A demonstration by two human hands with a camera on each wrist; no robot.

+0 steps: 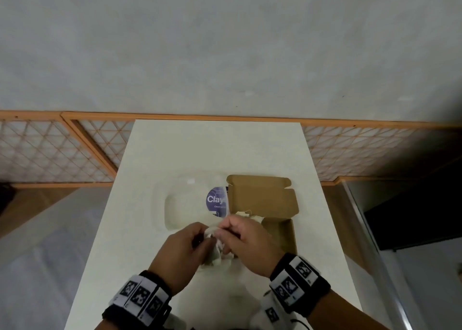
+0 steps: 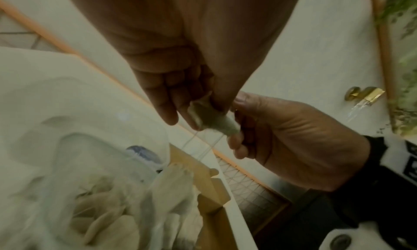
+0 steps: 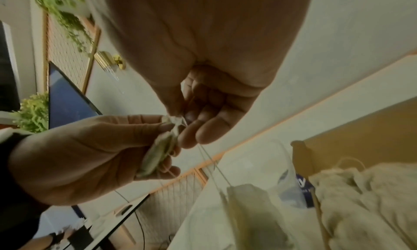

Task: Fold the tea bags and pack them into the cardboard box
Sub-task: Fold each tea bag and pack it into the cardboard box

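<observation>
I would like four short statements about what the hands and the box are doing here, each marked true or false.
1. Both hands pinch one tea bag. True.
2. The cardboard box is closed. False: its lid stands open.
3. The left hand rests flat on the table. False: it holds the tea bag together with the right hand.
4. A clear plastic bag lies left of the box. True.

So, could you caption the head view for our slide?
Both hands, left hand and right hand, pinch a tea bag beside the open cardboard box.
</observation>
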